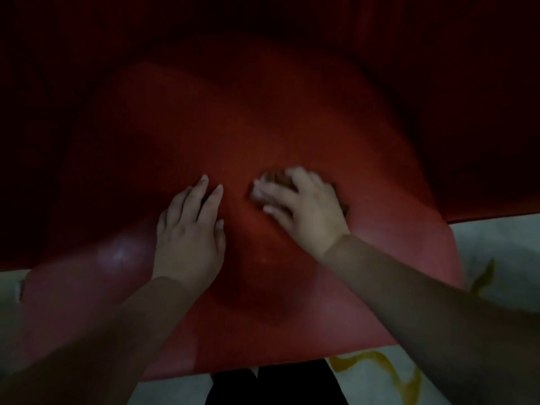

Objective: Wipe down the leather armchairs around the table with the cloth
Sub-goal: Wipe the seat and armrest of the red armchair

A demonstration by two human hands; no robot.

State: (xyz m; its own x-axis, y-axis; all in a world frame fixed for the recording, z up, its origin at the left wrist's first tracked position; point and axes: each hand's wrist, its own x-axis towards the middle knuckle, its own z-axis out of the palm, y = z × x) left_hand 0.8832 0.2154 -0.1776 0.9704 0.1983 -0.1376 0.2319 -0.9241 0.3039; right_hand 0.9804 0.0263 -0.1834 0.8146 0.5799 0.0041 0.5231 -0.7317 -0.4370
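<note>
A red leather armchair point(263, 127) fills most of the head view, its seat cushion right below me. My left hand point(190, 235) rests flat on the cushion with its fingers straight. Just to its right, my right hand point(301, 209) presses a small dark brown cloth point(276, 176) against the leather, fingers curled over it. The cloth is mostly hidden under the hand; only its edges show at the fingertips and beside the wrist. The right hand's fingers are blurred.
The chair's back and arms rise dark at the top and sides. A pale floor with yellow markings point(409, 375) shows at the bottom right, and a strip of pale floor point(8, 287) at the left. My dark trouser legs point(274, 387) stand at the bottom middle.
</note>
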